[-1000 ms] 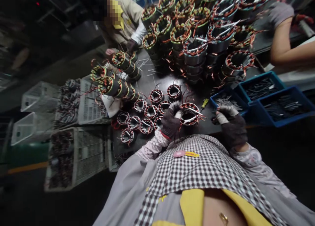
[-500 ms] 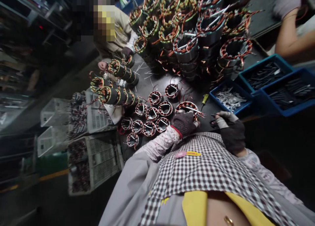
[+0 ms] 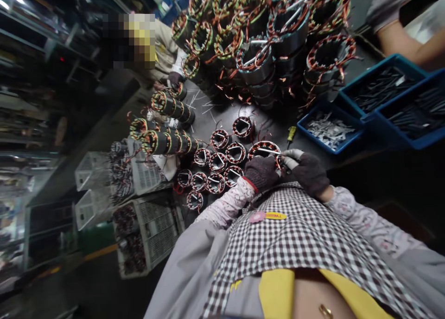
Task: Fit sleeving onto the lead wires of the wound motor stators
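A ring-shaped motor stator point(image 3: 264, 147) with copper windings and a white strip across its top stands on the dark table close to my apron. My left hand point(image 3: 261, 172), in a dark knit glove, is closed on its near side. At the stator's right rim, my right hand point(image 3: 308, 170), gloved with pale wraps on the fingers, is pinched by the wire ends. Whatever lies between those fingertips is too small to make out. Just beyond my right hand rests a yellow-handled screwdriver point(image 3: 291, 133). Several smaller stators point(image 3: 216, 183) stand left of my left hand.
Tall stacks of stators point(image 3: 255, 61) fill the back. At the right are blue bins, one of white pieces point(image 3: 332, 148) and others of dark strips point(image 3: 373, 112). White crates point(image 3: 153, 235) stand lower left. One co-worker's sleeve point(image 3: 181, 61) and another's gloved hand point(image 3: 384, 8) are across the table.
My right hand has moved left, from beside the stator to its right rim, where the wire ends are. My left hand stays on the stator. The view has shifted slightly.
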The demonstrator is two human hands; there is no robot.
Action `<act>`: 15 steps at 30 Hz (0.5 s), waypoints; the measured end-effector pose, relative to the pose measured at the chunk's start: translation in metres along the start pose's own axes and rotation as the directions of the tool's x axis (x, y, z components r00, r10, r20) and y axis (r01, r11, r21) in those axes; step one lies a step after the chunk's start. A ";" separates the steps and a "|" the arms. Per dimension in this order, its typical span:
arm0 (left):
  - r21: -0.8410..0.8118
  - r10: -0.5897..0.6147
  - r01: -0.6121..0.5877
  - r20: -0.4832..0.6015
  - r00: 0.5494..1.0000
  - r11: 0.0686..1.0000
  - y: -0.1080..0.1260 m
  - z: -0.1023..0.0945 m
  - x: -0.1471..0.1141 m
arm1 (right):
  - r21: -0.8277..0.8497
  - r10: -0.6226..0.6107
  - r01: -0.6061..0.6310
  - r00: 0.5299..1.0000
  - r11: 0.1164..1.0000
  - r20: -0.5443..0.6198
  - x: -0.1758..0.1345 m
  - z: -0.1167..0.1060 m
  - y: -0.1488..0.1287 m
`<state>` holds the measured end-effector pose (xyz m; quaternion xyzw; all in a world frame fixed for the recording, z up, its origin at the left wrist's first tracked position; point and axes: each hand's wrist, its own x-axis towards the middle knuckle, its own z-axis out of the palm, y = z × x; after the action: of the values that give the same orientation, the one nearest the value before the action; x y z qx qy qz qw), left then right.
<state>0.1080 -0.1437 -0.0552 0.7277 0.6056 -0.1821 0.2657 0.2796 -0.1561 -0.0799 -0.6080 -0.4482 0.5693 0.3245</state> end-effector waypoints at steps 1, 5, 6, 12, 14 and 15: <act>0.005 0.007 -0.007 0.002 1.000 1.000 -0.001 0.001 0.000 | -0.048 -0.029 0.030 0.999 0.998 0.035 0.002 -0.002 -0.001; 0.005 0.006 -0.007 0.035 0.999 1.000 -0.003 0.001 0.000 | 0.015 0.065 -0.065 0.998 0.998 0.014 -0.005 -0.024 0.019; 0.003 0.000 0.000 0.035 0.999 1.000 -0.004 0.001 0.000 | 0.073 0.135 -0.132 0.990 0.989 -0.040 -0.011 -0.029 0.028; 0.026 -0.054 0.053 0.041 0.998 0.998 0.000 -0.004 0.001 | 0.182 0.219 -0.184 0.956 0.966 -0.197 -0.022 -0.025 0.060; 0.034 -0.052 0.050 0.056 0.997 0.998 0.002 -0.006 0.001 | 0.189 0.206 -0.160 0.944 0.969 -0.256 -0.015 -0.014 0.062; 0.040 -0.052 0.050 0.061 0.997 0.998 0.003 -0.007 0.001 | 0.194 0.200 -0.149 0.940 0.970 -0.278 -0.011 -0.010 0.063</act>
<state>0.1105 -0.1388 -0.0499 0.7111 0.6118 -0.2229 0.2653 0.3007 -0.1892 -0.1311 -0.6936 -0.2885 0.5351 0.3866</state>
